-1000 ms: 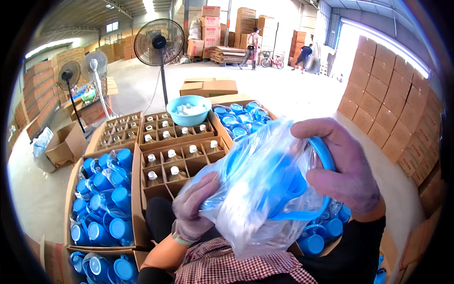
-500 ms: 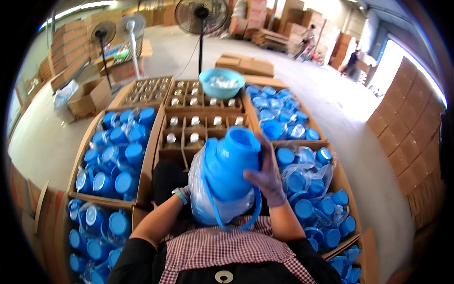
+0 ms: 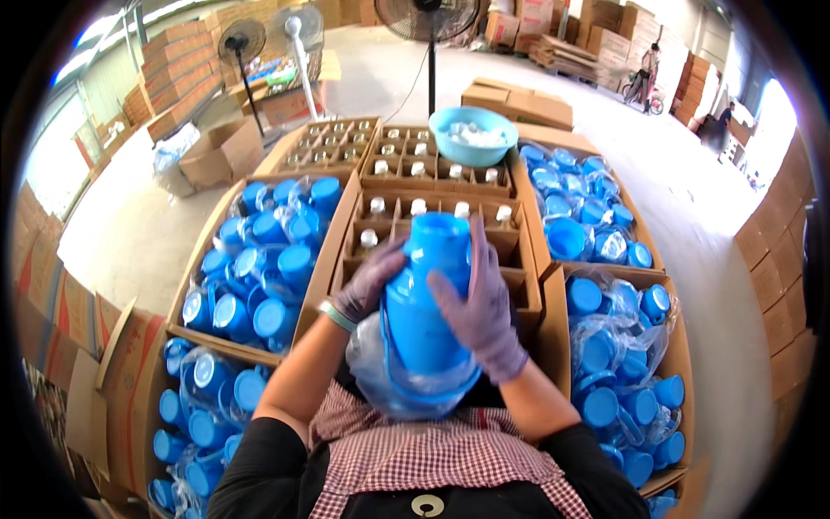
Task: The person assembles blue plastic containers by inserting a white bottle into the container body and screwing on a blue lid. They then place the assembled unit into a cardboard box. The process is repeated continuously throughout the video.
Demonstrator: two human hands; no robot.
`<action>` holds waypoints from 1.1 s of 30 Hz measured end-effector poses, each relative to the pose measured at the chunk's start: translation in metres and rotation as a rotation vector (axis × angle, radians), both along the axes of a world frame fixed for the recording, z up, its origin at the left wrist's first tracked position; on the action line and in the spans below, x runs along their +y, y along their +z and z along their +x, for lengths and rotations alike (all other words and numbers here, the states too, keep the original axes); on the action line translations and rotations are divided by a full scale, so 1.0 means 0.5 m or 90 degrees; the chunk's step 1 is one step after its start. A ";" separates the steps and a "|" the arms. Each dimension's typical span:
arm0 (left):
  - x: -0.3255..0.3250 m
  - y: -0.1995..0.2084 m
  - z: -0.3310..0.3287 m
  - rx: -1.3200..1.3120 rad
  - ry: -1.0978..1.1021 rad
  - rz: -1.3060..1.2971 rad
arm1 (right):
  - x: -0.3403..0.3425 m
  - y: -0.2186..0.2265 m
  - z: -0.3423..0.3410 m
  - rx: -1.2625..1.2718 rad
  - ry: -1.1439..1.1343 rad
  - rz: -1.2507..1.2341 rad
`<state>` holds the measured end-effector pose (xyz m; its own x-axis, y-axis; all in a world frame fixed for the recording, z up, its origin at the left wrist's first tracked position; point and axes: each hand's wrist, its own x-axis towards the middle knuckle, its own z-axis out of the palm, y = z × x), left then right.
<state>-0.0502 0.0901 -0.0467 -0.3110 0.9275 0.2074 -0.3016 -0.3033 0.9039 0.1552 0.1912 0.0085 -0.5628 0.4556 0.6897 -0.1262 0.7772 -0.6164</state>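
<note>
A blue plastic thermos flask (image 3: 428, 311) stands almost upright in front of my apron, its round neck toward the far side and its handle loop hanging near me. Clear plastic wrap (image 3: 367, 368) bunches around its lower part. Both hands wear greyish-purple gloves. My left hand (image 3: 372, 284) curls against the flask's upper left side. On the opposite side, my right hand (image 3: 486, 320) grips it, thumb across the front and fingers pointing up along the wall. Just beyond it is a divided carton (image 3: 532, 294) holding several silver-topped glass bottles (image 3: 418, 208).
Cartons of blue flasks flank me at left (image 3: 272, 229) and right (image 3: 627, 372). A light-blue basin (image 3: 450, 138) of small whitish pieces sits on the far divided carton. Standing fans (image 3: 430, 52) and a closed carton (image 3: 519, 104) lie beyond. Two people are in the distance.
My left hand has come up from the flask's lower side to its upper left side. The flask has turned more upright, and the plastic wrap sits lower around it. The view has shifted left.
</note>
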 end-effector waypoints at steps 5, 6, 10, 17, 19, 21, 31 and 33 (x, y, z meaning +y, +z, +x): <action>0.096 -0.117 -0.010 -0.380 -0.332 0.008 | -0.083 0.003 0.075 -0.151 -0.073 0.196; 0.098 -0.113 -0.012 -0.348 -0.273 -0.037 | -0.067 0.000 0.072 -0.168 -0.052 0.233; 0.051 -0.077 -0.001 -0.238 -0.159 -0.075 | 0.060 -0.054 0.047 -0.082 0.107 0.163; -0.019 0.026 0.085 0.547 0.215 0.138 | 0.190 -0.243 -0.003 -0.055 0.228 -0.466; -0.002 0.044 0.078 0.766 0.264 0.103 | 0.199 -0.234 -0.024 0.007 0.296 -0.773; 0.003 0.023 0.004 0.564 0.219 0.136 | 0.212 -0.244 -0.029 -0.036 0.294 -0.708; -0.021 0.009 0.002 0.440 -0.020 -0.217 | 0.275 -0.272 0.029 -0.290 0.078 -0.050; -0.021 -0.019 -0.004 0.442 0.060 -0.178 | 0.287 -0.240 -0.012 -0.380 0.047 -0.222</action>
<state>-0.0523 0.0796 -0.0564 -0.2761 0.9500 0.1456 0.3811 -0.0309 0.9240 0.1491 0.3346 -0.1114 -0.8384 0.5401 0.0729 0.2670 0.5237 -0.8090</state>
